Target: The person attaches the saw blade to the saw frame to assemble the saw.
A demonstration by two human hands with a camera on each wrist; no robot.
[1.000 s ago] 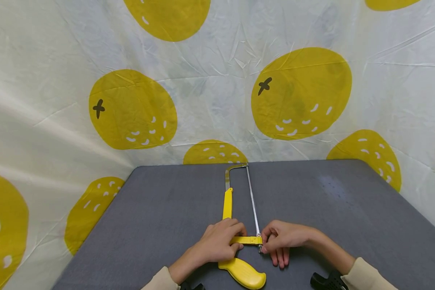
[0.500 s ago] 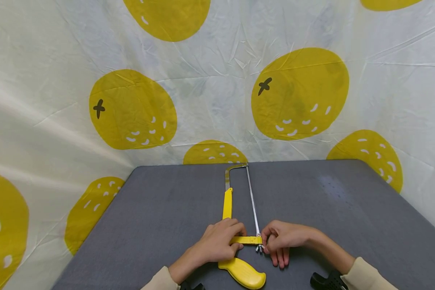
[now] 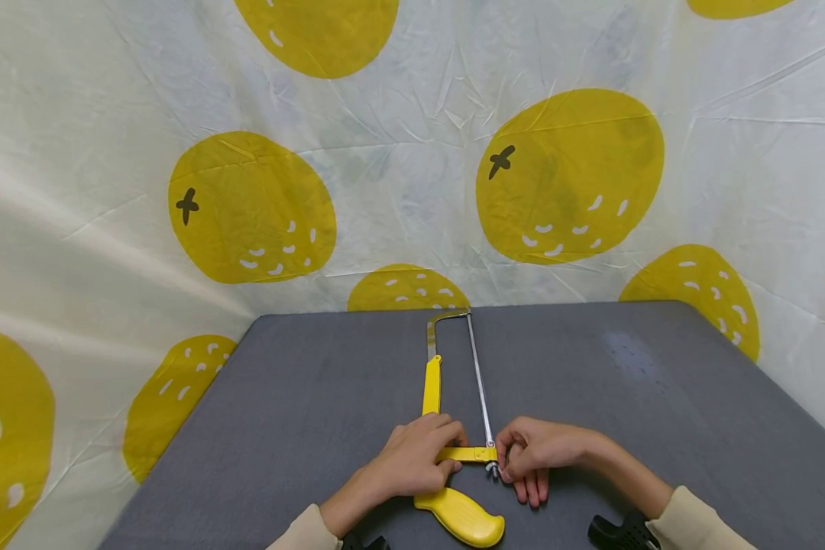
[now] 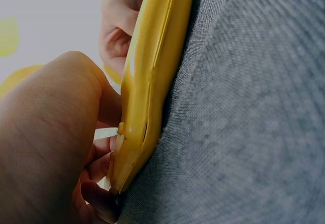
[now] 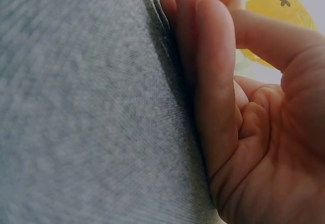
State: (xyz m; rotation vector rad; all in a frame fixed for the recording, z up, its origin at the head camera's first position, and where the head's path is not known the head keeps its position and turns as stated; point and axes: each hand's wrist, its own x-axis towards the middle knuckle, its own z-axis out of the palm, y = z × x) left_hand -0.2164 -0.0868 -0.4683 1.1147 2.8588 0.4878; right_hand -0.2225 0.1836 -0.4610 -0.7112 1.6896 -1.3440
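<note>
A hacksaw lies flat on the grey table, its yellow handle [image 3: 462,519] toward me and its thin blade [image 3: 480,374] on the right side. My left hand [image 3: 415,457] grips the yellow frame just beyond the handle, fingers bent over it. In the left wrist view the handle [image 4: 155,66] runs past that hand. At the near end of the blade, below the yellow crosspiece [image 3: 470,454], sits a small metal wing nut [image 3: 493,470]. My right hand [image 3: 532,451] pinches it between thumb and index finger; its other fingers extend down close to the table.
The grey cloth-covered table [image 3: 351,367] reaches back to a white curtain [image 3: 399,198] printed with yellow fruit shapes. The saw's far end [image 3: 447,315] comes up to the table's back edge. Black wrist devices [image 3: 622,532] sit near both sleeves.
The wing nut has turned, its wings showing at different angles from frame to frame. Both hands and the hacksaw keep their places.
</note>
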